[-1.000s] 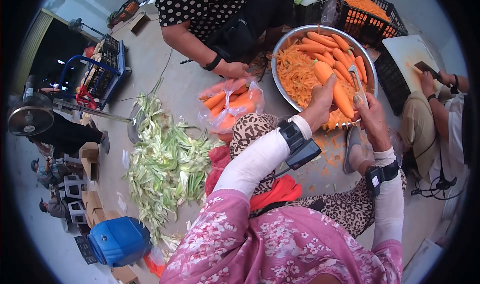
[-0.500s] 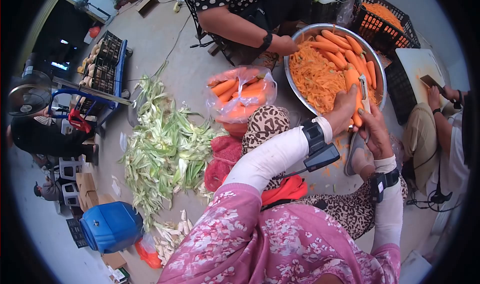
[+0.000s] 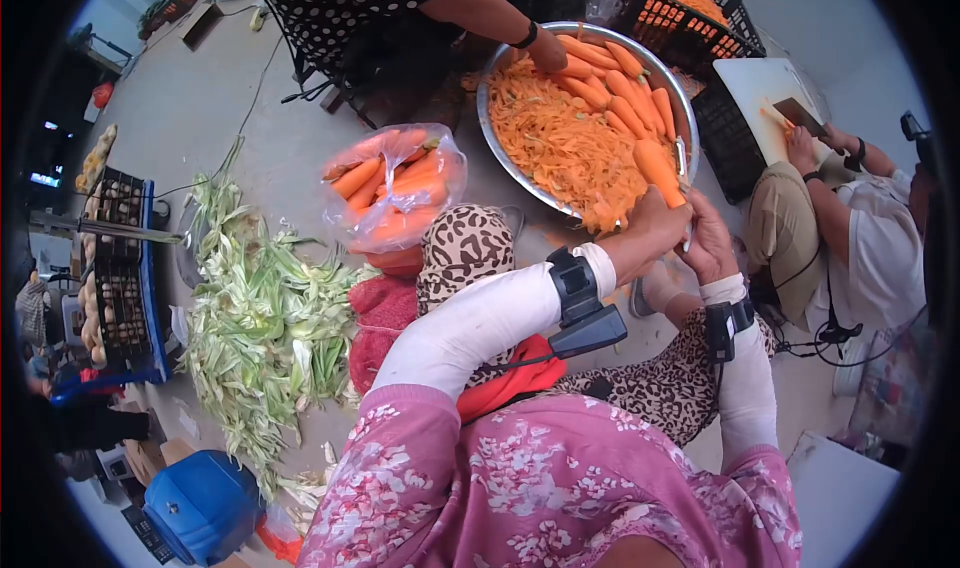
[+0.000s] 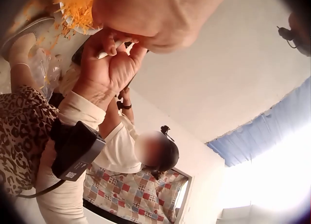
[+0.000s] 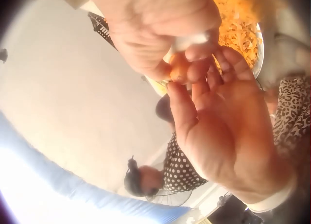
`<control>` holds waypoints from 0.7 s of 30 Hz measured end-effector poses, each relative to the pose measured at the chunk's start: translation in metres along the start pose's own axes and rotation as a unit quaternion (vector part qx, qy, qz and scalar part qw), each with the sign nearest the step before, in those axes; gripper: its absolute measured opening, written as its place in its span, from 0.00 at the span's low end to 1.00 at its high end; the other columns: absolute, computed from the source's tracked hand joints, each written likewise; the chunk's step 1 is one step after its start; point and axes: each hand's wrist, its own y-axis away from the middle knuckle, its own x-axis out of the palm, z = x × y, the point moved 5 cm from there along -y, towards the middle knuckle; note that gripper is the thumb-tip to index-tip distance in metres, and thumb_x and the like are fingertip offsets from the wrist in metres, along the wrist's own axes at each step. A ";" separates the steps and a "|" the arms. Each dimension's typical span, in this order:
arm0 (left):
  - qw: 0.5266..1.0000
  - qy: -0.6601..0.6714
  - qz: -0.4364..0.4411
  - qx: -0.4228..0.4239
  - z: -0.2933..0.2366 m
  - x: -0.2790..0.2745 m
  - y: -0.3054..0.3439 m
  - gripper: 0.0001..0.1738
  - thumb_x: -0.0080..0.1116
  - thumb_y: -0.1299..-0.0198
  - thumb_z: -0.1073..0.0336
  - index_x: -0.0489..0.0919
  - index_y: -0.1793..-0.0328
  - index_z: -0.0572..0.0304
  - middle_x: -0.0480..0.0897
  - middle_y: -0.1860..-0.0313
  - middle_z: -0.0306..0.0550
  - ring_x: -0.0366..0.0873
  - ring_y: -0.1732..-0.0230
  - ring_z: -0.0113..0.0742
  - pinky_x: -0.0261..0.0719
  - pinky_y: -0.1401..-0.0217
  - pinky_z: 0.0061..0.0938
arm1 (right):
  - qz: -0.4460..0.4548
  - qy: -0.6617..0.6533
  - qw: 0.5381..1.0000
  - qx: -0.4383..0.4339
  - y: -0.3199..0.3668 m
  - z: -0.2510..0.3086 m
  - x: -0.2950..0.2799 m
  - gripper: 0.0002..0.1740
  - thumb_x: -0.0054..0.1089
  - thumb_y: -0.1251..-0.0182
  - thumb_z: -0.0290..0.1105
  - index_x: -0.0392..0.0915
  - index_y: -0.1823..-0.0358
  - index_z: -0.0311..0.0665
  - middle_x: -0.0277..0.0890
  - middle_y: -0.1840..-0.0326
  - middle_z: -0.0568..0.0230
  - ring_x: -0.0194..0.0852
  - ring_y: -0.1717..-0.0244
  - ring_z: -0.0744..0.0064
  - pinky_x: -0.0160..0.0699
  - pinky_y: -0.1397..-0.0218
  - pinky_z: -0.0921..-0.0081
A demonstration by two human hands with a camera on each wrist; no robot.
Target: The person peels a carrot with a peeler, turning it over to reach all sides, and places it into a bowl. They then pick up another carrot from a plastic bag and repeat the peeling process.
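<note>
My left hand (image 3: 652, 230) grips an orange carrot (image 3: 657, 171) near its lower end, over the near rim of a metal basin (image 3: 483, 110). My right hand (image 3: 710, 236) holds a peeler (image 3: 682, 160) against the carrot's right side; its white handle (image 4: 106, 54) shows between the fingers in the left wrist view. In the right wrist view the carrot's rounded end (image 5: 179, 67) sticks out by my left fingertips. Orange peelings (image 3: 548, 133) heap the basin's left part, with several whole carrots (image 3: 632, 100) at its upper right. Another person's hand (image 3: 547, 51) reaches into the basin.
A clear bag of carrots (image 3: 395, 183) stands left of my knee. Beyond it corn husks (image 3: 265, 328) cover the floor. At right, someone cuts with a cleaver (image 3: 800, 116) on a white board (image 3: 750, 80). A black crate (image 3: 640, 28) stands behind the basin.
The other person's hand has gone from the carrot bag into the basin. My hands, carrot and peeler have shifted toward the basin's near rim. The head view has swung about.
</note>
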 end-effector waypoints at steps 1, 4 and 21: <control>0.998 -0.049 -0.024 0.031 0.004 -0.001 -0.005 0.16 0.53 0.42 0.65 0.72 0.52 0.69 0.77 0.64 0.48 0.77 0.68 0.33 0.76 0.65 0.28 | -0.005 -0.012 1.000 0.019 -0.005 -0.004 -0.006 0.17 0.52 0.32 0.34 0.70 0.49 0.30 0.78 0.62 0.57 0.75 0.78 0.72 0.70 0.83 0.82; 0.977 -0.200 -0.056 0.043 -0.004 -0.001 0.009 0.15 0.54 0.45 0.64 0.75 0.55 0.69 0.77 0.60 0.51 0.78 0.62 0.36 0.77 0.62 0.30 | -0.029 -0.034 0.998 0.045 -0.003 -0.008 -0.002 0.18 0.53 0.33 0.34 0.70 0.46 0.30 0.78 0.58 0.54 0.79 0.68 0.67 0.80 0.69 0.74; 0.991 -0.033 0.128 -0.031 -0.040 -0.008 0.047 0.08 0.53 0.40 0.64 0.76 0.64 0.62 0.73 0.70 0.33 0.65 0.70 0.20 0.64 0.69 0.19 | -0.061 -0.042 0.994 0.085 -0.065 0.029 -0.015 0.16 0.55 0.34 0.36 0.68 0.53 0.32 0.73 0.66 0.51 0.62 0.82 0.83 0.64 0.83 0.88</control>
